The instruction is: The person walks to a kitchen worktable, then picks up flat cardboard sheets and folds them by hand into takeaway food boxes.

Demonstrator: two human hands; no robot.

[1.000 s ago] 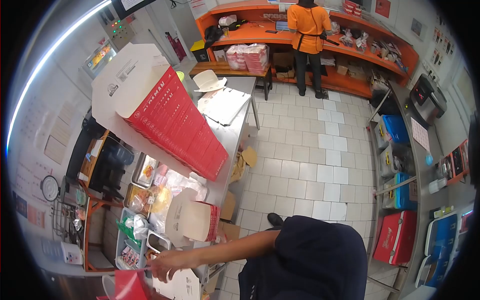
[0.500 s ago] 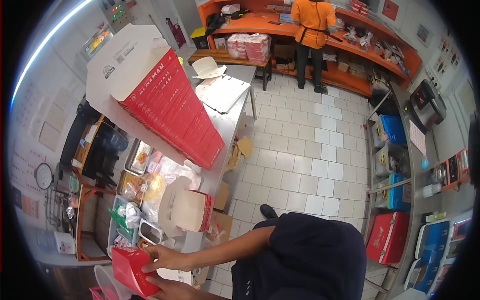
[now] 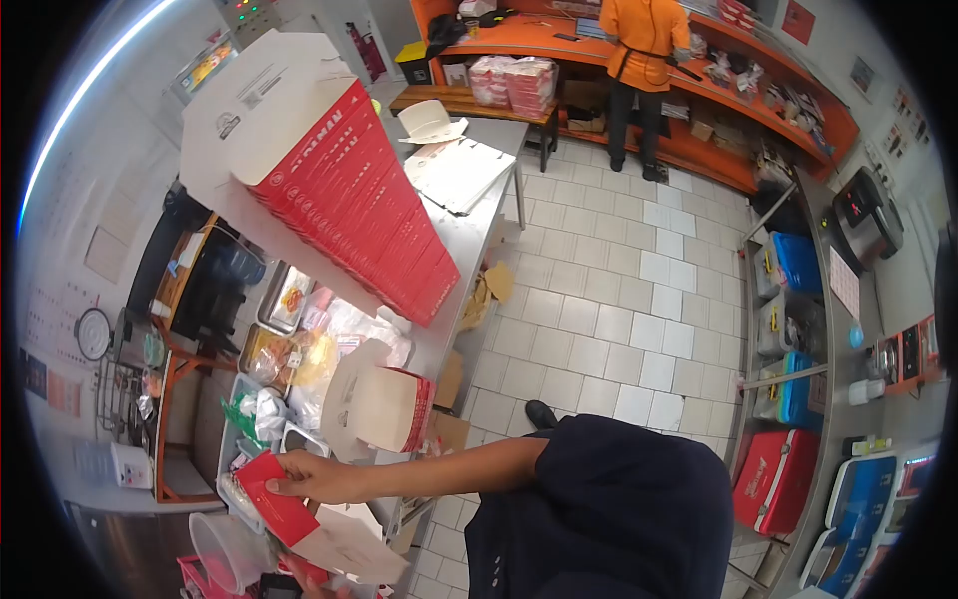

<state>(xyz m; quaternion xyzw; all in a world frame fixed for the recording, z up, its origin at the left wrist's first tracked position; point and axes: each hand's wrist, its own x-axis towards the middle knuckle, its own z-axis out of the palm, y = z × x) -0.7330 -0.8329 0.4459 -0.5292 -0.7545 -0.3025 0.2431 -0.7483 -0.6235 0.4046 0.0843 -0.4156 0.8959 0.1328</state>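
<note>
A red box [image 3: 279, 504], its pale inside panel [image 3: 349, 544] folded out to the right, is between my hands at the lower left. My right hand [image 3: 317, 477] pinches its upper red edge, thumb on the red face. My left hand [image 3: 317, 585] grips the lower side near the bottom edge of the view and is mostly hidden. Just above, an open box with a red side [image 3: 394, 409] stands on the metal table [image 3: 469, 235]. Behind it leans a tall nested stack of red boxes [image 3: 359, 200] with pale flaps.
Trays with wrapped food [image 3: 269, 357] and a clear tub [image 3: 225, 549] are around my hands. White flat cartons [image 3: 459, 175] lie on the table's far end. A person in orange [image 3: 644, 45] stands at the orange counter [image 3: 499, 38]. A red cooler [image 3: 776, 479] sits right.
The red box has gone from closed-looking to unfolded, its pale inside now showing. My left hand has moved down towards the bottom edge. The view has shifted slightly.
</note>
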